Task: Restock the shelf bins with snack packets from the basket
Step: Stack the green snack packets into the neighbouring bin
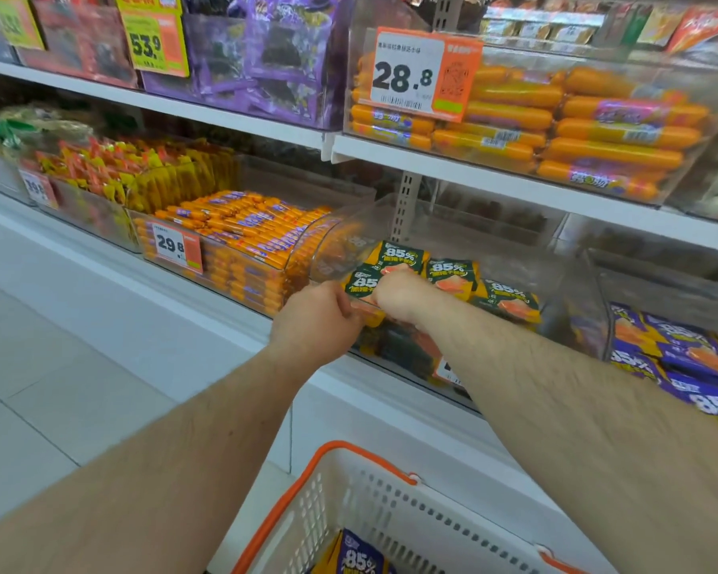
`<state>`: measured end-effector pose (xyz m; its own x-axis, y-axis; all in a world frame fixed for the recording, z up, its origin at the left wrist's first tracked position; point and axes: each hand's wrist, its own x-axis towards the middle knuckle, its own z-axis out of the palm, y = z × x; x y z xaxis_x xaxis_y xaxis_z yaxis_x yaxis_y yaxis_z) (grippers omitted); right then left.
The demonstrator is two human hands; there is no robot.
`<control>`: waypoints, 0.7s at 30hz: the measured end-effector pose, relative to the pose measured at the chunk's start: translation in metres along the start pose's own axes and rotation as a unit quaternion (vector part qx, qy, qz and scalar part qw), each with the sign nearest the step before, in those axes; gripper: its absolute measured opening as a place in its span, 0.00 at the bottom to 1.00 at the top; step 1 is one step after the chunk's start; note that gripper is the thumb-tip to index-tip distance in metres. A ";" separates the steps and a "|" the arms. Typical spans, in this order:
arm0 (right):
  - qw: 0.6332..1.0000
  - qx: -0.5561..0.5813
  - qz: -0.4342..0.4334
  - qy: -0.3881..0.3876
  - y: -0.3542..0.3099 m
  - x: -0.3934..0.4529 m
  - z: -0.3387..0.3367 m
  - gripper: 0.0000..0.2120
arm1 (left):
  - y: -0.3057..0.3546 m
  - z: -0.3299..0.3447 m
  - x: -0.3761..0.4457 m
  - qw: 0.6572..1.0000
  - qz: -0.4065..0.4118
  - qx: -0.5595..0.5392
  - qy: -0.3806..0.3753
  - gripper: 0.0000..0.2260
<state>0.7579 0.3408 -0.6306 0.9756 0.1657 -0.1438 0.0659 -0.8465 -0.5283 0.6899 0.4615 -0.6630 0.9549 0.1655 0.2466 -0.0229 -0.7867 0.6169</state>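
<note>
Both my hands are at the front lip of the clear bin (564, 283) on the lower shelf. My left hand (314, 321) is curled over the lip, fingers pinching the near edge of a green packet (359, 283); my right hand (396, 294) is fisted around the packet beside it, knuckles toward me. The green packets lie flat just beyond my fingertips, long sides running left to right. The basket (345, 490) sits below me, with a purple packet (359, 553) in it, nearer my left arm.
</note>
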 end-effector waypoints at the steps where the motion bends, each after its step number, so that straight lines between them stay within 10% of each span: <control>1: 0.997 -0.062 -0.016 0.035 0.002 -0.003 -0.003 0.15 | 0.003 0.002 -0.003 1.000 -0.002 0.010 -0.009 0.09; 5: 0.894 -0.091 -0.248 0.361 0.018 -0.039 0.004 0.11 | 0.015 0.019 -0.025 0.988 0.043 0.071 -0.128 0.10; 8: 0.790 -0.046 -0.427 0.436 0.050 -0.082 0.028 0.11 | 0.018 0.039 -0.046 0.945 0.110 0.143 -0.272 0.15; 12: 0.869 0.014 -0.310 0.385 0.129 -0.119 0.080 0.12 | 0.018 0.074 -0.073 0.881 0.146 0.214 -0.395 0.12; 16: 0.985 -0.012 -0.065 0.157 0.219 -0.144 0.128 0.12 | 0.014 0.116 -0.096 0.841 0.154 0.242 -0.458 0.06; 21: 0.975 -0.060 0.164 -0.135 0.316 -0.176 0.184 0.12 | 0.027 0.174 -0.151 0.873 0.052 0.071 -0.480 0.07</control>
<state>0.5682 0.1374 -0.9263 0.8593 -0.0099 -0.5114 -0.1996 -0.9270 -0.3174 0.5970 0.3122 -0.8135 0.7590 -0.4319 -0.4872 -0.1519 -0.8451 0.5126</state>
